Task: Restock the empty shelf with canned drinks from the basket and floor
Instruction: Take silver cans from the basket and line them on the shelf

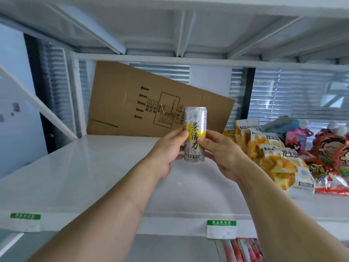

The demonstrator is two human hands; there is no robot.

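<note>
Both hands hold one slim can (pixel 195 135) upright above the white shelf (pixel 90 167): the left hand (pixel 166 148) wraps its side with the thumb across the yellow band, the right hand (pixel 221 152) pinches the opposite side. The can appears clear of the shelf surface, though its base is hard to judge. Bare shelf spreads left and forward to the front lip; snack bags (pixel 279 157) crowd the right, and a flattened cardboard box (pixel 132 103) leans at the back.

price labels (pixel 221 229) too blurred to read; snack bags (pixel 332 157) cut off.
</note>
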